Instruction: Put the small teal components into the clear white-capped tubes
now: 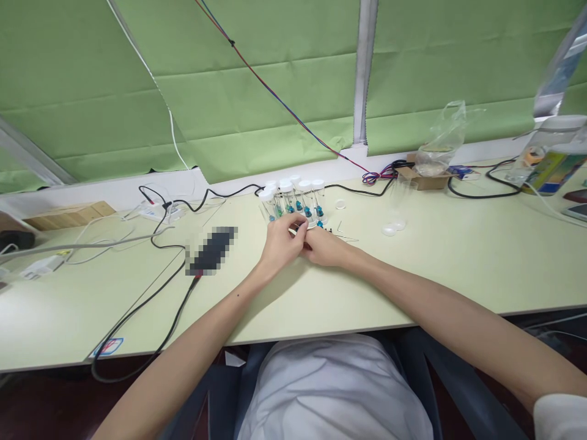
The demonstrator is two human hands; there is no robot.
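My left hand (pixel 283 238) and my right hand (pixel 323 245) meet over the table, fingers curled and fingertips pinched together. Whatever lies between them is too small and covered to name. Just beyond the fingers stands a cluster of clear tubes with white caps (pixel 287 184), holding small teal-blue pieces on thin stems. Beside my right hand, another teal piece (pixel 320 224) and a few small dark bits lie on the table, along with a thin bent metal wire or key (pixel 347 238). A white ring-shaped lid (pixel 340 204) lies to the right of the tubes.
Empty clear tubes (pixel 398 205) lie at the right, before a cardboard box (pixel 431 180) with a plastic bag. Large clear jars (pixel 557 153) stand far right. Left are a blurred-out dark device (pixel 213 250) on a black cable, a wooden block (pixel 68 215) and loose cables.
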